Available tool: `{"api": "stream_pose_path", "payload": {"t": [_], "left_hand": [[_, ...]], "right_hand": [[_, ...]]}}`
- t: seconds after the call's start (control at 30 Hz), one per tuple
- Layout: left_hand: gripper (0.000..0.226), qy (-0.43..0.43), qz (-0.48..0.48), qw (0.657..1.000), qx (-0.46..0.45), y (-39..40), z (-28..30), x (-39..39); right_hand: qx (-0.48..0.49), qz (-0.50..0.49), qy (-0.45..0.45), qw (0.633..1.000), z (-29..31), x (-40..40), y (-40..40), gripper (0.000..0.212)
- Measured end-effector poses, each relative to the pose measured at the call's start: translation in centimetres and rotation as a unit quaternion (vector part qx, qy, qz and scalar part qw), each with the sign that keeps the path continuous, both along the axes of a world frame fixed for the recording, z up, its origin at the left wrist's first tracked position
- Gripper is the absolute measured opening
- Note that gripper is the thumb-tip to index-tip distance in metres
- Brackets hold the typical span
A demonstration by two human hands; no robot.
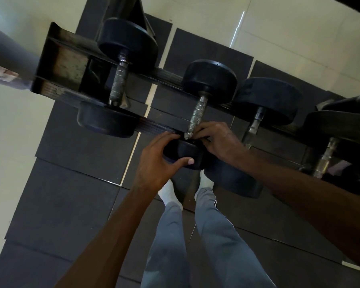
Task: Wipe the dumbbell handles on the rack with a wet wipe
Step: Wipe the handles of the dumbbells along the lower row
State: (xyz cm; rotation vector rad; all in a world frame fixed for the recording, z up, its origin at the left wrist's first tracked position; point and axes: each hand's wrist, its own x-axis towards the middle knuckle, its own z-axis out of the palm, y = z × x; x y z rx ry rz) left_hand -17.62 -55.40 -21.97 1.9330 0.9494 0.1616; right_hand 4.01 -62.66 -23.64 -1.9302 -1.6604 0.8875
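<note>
A black rack carries several black dumbbells with knurled metal handles. My left hand grips the near head of the second dumbbell, thumb under it. My right hand pinches a small white wet wipe against the near end of that dumbbell's handle. The far head rests on the rear rail. The leftmost dumbbell's handle is bare, and a third handle shows to the right.
Dark rubber floor mats lie under the rack, with pale tiles to the left. My legs in grey trousers and white socks stand close to the rack. More dumbbells sit at the right edge.
</note>
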Motion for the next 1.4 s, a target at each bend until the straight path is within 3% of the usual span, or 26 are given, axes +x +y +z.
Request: {"api": "stream_pose_path", "payload": {"t": [0.17,0.27,0.33,0.47,0.53,0.6,0.7,0.83,0.9,0.97,1.07,1.2,1.3,1.4], "left_hand": [[0.07,-0.008,0.002,1.0,-0.002,-0.1,-0.1,0.0],[0.071,-0.003,0.005,1.0,-0.002,-0.1,-0.1,-0.1],[0.071,0.0,0.003,1.0,0.001,0.0,-0.1,-0.1],[0.069,-0.012,0.004,1.0,0.002,0.1,-0.1,0.1],[0.069,-0.012,0.004,1.0,0.001,0.1,-0.2,0.1],[0.071,-0.01,0.003,1.0,0.0,0.0,-0.3,0.0],[0.072,-0.007,0.001,1.0,0.005,0.0,-0.4,-0.1],[0.073,-0.017,0.008,1.0,-0.003,0.1,-0.4,0.0],[0.073,-0.017,0.007,1.0,-0.003,0.1,-0.4,0.0],[0.073,-0.016,0.009,1.0,-0.004,0.1,-0.4,0.0],[0.072,-0.013,0.003,1.0,-0.002,0.1,-0.5,-0.1],[0.072,-0.012,-0.001,1.0,-0.006,0.1,-0.8,-0.2],[0.072,-0.014,0.001,1.0,-0.011,0.1,-0.7,-0.2],[0.071,-0.016,0.003,1.0,-0.006,0.1,-0.6,-0.1]], "right_hand": [[-0.01,0.232,-0.08,0.969,2.5,0.6,2.9,0.022],[-0.004,0.157,-0.109,0.982,1.1,2.8,5.3,0.052],[-0.026,0.16,-0.142,0.976,0.1,3.2,5.9,0.057],[-0.123,0.323,-0.178,0.921,2.0,0.0,5.9,0.027],[-0.135,0.316,-0.174,0.923,2.9,0.0,6.2,0.017],[-0.143,0.249,-0.194,0.938,3.4,1.2,7.4,0.015],[-0.163,0.164,-0.181,0.956,3.3,2.4,8.4,0.024],[-0.183,0.301,-0.167,0.921,3.0,0.4,7.1,0.015],[-0.133,0.328,-0.172,0.919,3.0,0.2,6.6,0.012],[-0.096,0.331,-0.247,0.906,3.1,1.1,7.2,0.01],[-0.088,0.332,-0.383,0.857,3.7,3.1,9.1,0.012],[-0.033,0.342,-0.488,0.803,2.9,3.3,8.7,0.013],[-0.023,0.292,-0.493,0.819,2.4,2.9,7.1,0.011],[0.018,0.164,-0.417,0.894,1.7,2.8,6.0,0.006]]}}
